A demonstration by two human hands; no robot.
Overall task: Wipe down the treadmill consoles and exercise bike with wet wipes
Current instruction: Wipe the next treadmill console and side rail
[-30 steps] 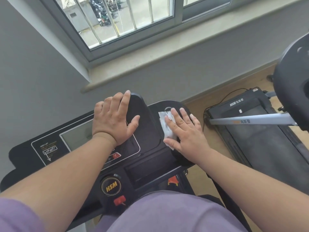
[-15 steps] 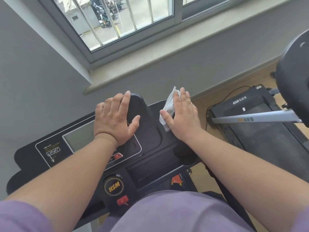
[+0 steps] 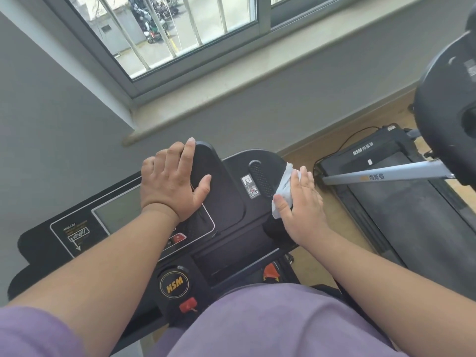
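Note:
A black treadmill console (image 3: 231, 202) with a grey screen and a yellow HSM knob fills the lower middle. My left hand (image 3: 172, 184) lies flat on it, fingers straight, over the screen's right part. My right hand (image 3: 301, 202) presses a white wet wipe (image 3: 283, 189) against the console's right edge, fingers straight on top of the wipe, thumb beside it. Most of the wipe is hidden under the palm. A QR sticker and a ribbed black pad show just left of the wipe.
A second treadmill (image 3: 401, 202) with a grey handrail (image 3: 386, 173) lies on the wooden floor to the right. A large black rounded machine part (image 3: 448, 112) stands at the right edge. Grey wall, stone sill (image 3: 231, 99) and barred window lie ahead.
My right hand slid the wipe up the console's right side, then out to its right rim. The QR sticker is now uncovered. My left hand has stayed put.

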